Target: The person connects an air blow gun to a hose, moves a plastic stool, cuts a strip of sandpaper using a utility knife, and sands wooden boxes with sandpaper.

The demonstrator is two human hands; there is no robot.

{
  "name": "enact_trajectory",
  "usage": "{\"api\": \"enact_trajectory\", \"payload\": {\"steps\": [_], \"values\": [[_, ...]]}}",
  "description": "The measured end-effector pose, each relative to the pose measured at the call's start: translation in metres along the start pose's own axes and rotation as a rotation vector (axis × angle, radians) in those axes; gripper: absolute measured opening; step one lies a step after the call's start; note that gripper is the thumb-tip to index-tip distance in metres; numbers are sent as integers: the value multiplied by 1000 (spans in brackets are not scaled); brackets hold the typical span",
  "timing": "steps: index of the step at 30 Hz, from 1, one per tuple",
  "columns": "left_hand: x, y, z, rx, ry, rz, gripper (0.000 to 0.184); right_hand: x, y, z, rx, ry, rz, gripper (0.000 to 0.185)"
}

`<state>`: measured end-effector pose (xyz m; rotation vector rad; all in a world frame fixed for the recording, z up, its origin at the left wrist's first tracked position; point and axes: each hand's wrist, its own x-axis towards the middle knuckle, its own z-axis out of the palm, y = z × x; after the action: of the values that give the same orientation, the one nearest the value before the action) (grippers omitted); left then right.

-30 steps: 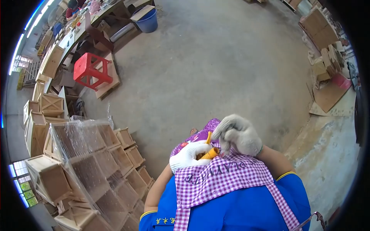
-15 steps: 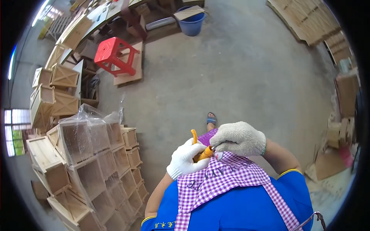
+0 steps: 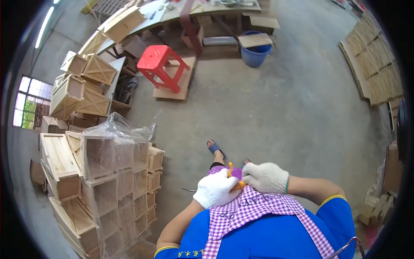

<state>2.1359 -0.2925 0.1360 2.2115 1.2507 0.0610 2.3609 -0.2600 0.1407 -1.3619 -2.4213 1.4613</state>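
Observation:
My left hand [image 3: 219,188], in a white knit glove, is closed around an orange tool [image 3: 238,186] at my apron front. Part of the tool points up past my fingers, and a thin dark metal rod sticks out on the left side of this hand. The tool's exact kind is hidden by the glove. My right hand [image 3: 266,176], in a greyer knit glove, has its fingers curled closed against the tool's right end. What lies inside those fingers cannot be made out. Behind both hands is the purple-checked apron [image 3: 254,207].
Wooden crates [image 3: 103,200], partly under clear plastic film [image 3: 118,127], are stacked at my left. Ahead stand a red stool [image 3: 157,60] on a board, a blue bucket [image 3: 254,56] and a long worktable [image 3: 172,13]. Wooden panels [image 3: 375,60] lie at the far right.
My view has tilted up and swung left. The left hand has turned over the orange tool, so the metal rod now shows at its left. A foot has stepped forward.

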Motion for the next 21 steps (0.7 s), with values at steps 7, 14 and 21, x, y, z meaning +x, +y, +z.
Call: {"api": "enact_trajectory", "payload": {"steps": [7, 14, 21], "values": [[54, -84, -23, -417, -3, 77, 37, 67, -6, -55, 581, 184, -89, 31], [107, -183, -95, -618, -49, 138, 38, 177, -37, -115, 424, 86, -38, 28], [142, -275, -140, -806, 20, 192, 37, 288, -67, -165, 563, 113, -43, 46]]}}
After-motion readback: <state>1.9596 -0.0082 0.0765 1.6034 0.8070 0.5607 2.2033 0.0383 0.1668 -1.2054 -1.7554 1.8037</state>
